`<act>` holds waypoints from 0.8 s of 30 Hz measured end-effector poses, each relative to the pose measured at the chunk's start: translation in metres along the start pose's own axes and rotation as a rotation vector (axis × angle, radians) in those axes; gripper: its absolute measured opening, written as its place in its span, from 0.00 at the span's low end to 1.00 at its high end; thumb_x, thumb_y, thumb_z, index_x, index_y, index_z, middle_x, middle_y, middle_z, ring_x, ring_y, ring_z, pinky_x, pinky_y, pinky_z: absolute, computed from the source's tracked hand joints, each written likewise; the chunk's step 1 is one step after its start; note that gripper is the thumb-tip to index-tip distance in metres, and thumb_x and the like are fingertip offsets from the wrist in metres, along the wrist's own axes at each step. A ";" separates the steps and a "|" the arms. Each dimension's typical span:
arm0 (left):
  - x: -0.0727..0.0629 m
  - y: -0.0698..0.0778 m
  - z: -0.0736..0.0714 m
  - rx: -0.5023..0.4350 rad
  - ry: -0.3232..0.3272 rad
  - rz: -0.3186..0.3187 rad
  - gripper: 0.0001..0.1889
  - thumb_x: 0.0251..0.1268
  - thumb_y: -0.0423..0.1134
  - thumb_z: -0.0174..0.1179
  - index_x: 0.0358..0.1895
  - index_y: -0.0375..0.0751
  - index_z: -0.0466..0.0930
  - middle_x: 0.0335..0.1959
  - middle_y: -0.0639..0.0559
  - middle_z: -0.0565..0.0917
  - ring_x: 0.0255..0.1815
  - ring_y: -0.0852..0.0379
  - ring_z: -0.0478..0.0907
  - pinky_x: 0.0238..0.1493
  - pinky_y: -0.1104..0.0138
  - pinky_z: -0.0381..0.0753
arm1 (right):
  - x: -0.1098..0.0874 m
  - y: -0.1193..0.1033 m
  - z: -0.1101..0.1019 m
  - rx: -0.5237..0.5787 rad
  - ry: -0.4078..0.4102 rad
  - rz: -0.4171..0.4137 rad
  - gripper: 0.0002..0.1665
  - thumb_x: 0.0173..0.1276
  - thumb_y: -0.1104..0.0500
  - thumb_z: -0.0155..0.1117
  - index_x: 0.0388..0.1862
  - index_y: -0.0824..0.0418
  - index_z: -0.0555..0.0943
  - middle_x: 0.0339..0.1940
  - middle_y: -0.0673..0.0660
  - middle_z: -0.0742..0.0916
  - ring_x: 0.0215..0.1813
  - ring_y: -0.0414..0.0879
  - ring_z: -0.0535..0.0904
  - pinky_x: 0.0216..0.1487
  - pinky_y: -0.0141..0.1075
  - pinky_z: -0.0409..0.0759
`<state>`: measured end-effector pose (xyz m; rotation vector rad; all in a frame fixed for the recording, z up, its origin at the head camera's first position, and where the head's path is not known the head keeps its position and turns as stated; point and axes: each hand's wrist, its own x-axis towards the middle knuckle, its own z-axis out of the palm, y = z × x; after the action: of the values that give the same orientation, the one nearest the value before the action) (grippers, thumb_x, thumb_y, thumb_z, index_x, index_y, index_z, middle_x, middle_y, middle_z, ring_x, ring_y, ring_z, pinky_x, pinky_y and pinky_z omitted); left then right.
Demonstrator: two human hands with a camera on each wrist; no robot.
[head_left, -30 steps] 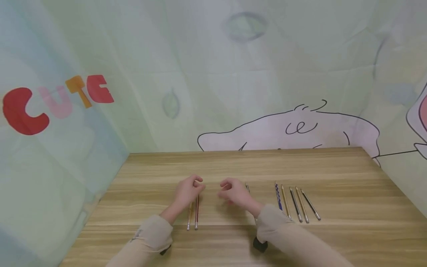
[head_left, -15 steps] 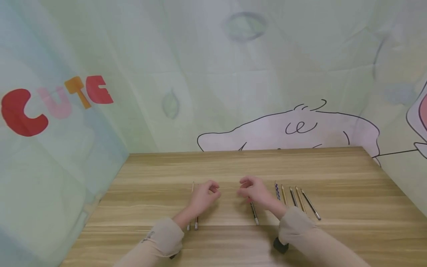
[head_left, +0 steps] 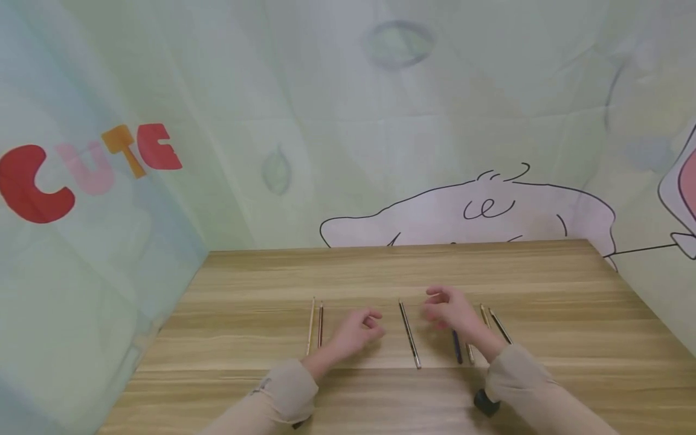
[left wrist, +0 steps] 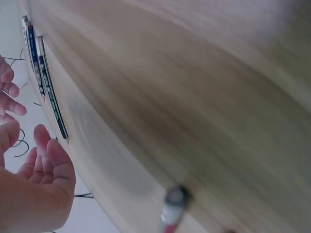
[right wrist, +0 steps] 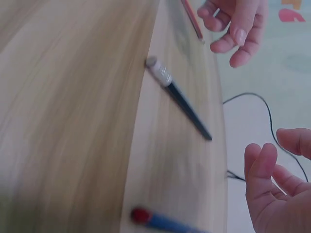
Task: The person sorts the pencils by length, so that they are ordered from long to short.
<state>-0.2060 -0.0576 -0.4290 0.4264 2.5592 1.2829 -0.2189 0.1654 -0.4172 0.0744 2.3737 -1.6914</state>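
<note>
My left hand (head_left: 359,333) hovers over the wooden table, loosely curved with nothing in it, between a red pencil (head_left: 321,323) and a black pencil (head_left: 410,333). To the right of that black pencil is my right hand (head_left: 454,314), its fingers bent and also holding nothing. A blue pencil (head_left: 457,349) and a gold pencil (head_left: 470,354) lie partly hidden beneath the right hand and forearm. In the right wrist view the black pencil (right wrist: 187,107) lies between both hands, and a blue pencil with a red end (right wrist: 160,222) shows at the bottom.
Beside the red pencil lies a yellowish pencil (head_left: 312,323). Another gold pencil (head_left: 485,315) and a dark pencil (head_left: 501,326) lie right of the right hand, partly covered by the arm. A printed curtain (head_left: 244,121) hangs behind the table (head_left: 283,272).
Both hands have moved right, spaced apart as before. The left has passed the red pencil; the right has passed the middle black pencil and hovers by the blue one. The pencils have stayed put.
</note>
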 end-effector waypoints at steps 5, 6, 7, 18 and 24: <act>0.002 0.008 0.010 -0.001 -0.019 0.015 0.20 0.53 0.39 0.59 0.49 0.34 0.73 0.33 0.48 0.79 0.27 0.60 0.73 0.26 0.71 0.73 | -0.002 0.009 -0.013 -0.033 0.008 0.013 0.28 0.61 0.63 0.55 0.59 0.69 0.62 0.49 0.69 0.76 0.36 0.46 0.78 0.35 0.40 0.79; 0.002 0.009 0.012 0.006 -0.017 0.017 0.20 0.53 0.39 0.59 0.48 0.34 0.73 0.33 0.48 0.79 0.27 0.61 0.73 0.25 0.72 0.73 | -0.001 0.011 -0.015 -0.042 0.010 0.014 0.28 0.61 0.63 0.55 0.59 0.69 0.61 0.49 0.69 0.76 0.36 0.46 0.78 0.35 0.40 0.79; 0.002 0.010 0.013 0.012 -0.016 0.019 0.20 0.53 0.39 0.59 0.48 0.33 0.73 0.32 0.48 0.79 0.27 0.60 0.73 0.25 0.72 0.73 | -0.001 0.013 -0.017 -0.051 0.012 0.017 0.28 0.61 0.63 0.54 0.59 0.68 0.61 0.49 0.69 0.76 0.35 0.46 0.78 0.34 0.39 0.79; 0.009 0.014 0.031 0.098 0.006 -0.001 0.20 0.52 0.42 0.61 0.47 0.37 0.74 0.32 0.49 0.82 0.30 0.59 0.76 0.29 0.72 0.74 | -0.003 0.028 -0.026 -0.105 0.050 -0.011 0.27 0.58 0.67 0.57 0.56 0.72 0.62 0.39 0.68 0.80 0.27 0.44 0.77 0.26 0.37 0.78; 0.013 0.019 0.037 0.138 0.032 -0.022 0.21 0.50 0.45 0.62 0.47 0.37 0.74 0.31 0.50 0.82 0.29 0.58 0.77 0.31 0.68 0.74 | -0.004 0.031 -0.027 -0.143 0.062 -0.001 0.29 0.56 0.67 0.58 0.56 0.74 0.62 0.36 0.67 0.81 0.24 0.43 0.76 0.24 0.37 0.77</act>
<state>-0.2023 -0.0149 -0.4365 0.4064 2.6812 1.1186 -0.2136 0.2016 -0.4365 0.1024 2.5322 -1.5362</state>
